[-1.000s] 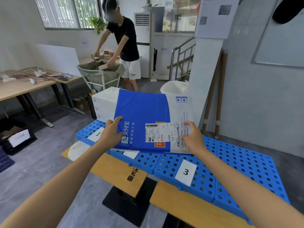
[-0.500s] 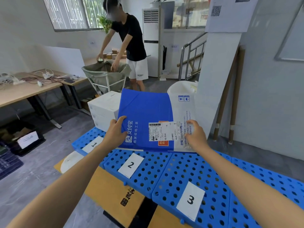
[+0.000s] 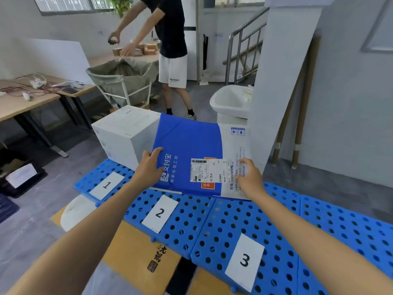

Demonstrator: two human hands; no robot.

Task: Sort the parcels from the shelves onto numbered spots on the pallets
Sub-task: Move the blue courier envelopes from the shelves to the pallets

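Note:
A flat blue-and-white parcel (image 3: 191,145) with a shipping label lies tilted over the back of the blue perforated pallet (image 3: 212,226), behind the card numbered 2 (image 3: 160,213). My left hand (image 3: 150,167) grips its left edge, thumb on top. My right hand (image 3: 247,177) holds its near right corner by the label. A white box (image 3: 125,128) stands on the pallet behind card 1 (image 3: 107,185), touching the parcel's left side. Card 3 (image 3: 245,260) lies on the pallet at the front right.
A person in a black shirt (image 3: 170,39) works at a grey sack cart (image 3: 125,81) behind the pallet. Wooden desks (image 3: 25,103) stand on the left, a white pillar (image 3: 282,71) and white bin (image 3: 231,101) at the right rear. Yellow boards (image 3: 131,248) support the pallet.
The parcel has been lowered and pushed farther back over spot 2, uncovering card 2. I have come closer to the pallet. The person behind has raised one arm.

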